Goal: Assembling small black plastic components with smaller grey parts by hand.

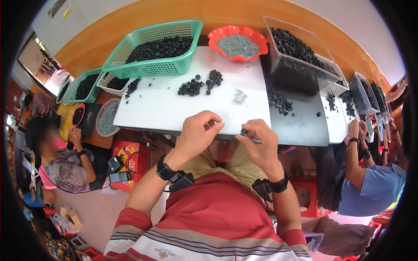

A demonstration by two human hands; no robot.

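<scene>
Both hands are up at the near edge of the white table [174, 108]. The right hand [259, 143] pinches a small black part [244, 131] in its fingertips. At 9 o'clock from it, the left hand [196, 132] is curled shut; what it holds is hidden. At 12 o'clock lie loose black parts [200, 83] and a green basket [152, 65]

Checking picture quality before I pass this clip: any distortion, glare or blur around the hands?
Head view: strong fisheye bend, the white table edge and the wooden wall curve toward a black rim; lighting is even and soft, with no harsh glare on the table; the left hand and right hand are sharp, though the small black part in the right hand is too tiny to make out.
</scene>
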